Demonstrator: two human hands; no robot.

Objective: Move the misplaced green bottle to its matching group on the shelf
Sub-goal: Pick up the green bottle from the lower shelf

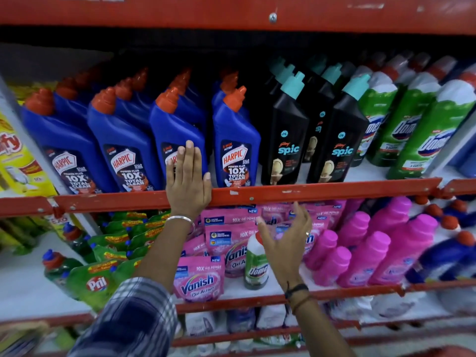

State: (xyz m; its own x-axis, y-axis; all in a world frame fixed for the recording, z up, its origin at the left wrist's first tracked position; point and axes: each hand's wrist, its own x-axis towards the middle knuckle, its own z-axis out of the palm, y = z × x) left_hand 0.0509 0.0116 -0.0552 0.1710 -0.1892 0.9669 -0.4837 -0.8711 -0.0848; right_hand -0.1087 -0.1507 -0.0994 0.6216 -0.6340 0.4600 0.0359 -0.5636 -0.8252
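Observation:
A lone green Domex bottle (255, 266) with a white shoulder and red cap stands upright on the lower shelf among pink Vanish pouches (198, 278). My right hand (284, 240) hovers just to its right, fingers spread and curved around it, apparently not touching it. My left hand (188, 181) lies flat, fingers apart, against a blue Harpic bottle (175, 140) and the red rail (309, 193) of the upper shelf. The matching group of green Domex bottles (401, 124) stands at the right end of the upper shelf.
Upper shelf, left to right: blue Harpic bottles, black Spic bottles (286, 135), green Domex bottles. Lower shelf holds green Pril packs (95, 282) at left and pink bottles (381, 248) at right. A red shelf board (231, 14) hangs overhead.

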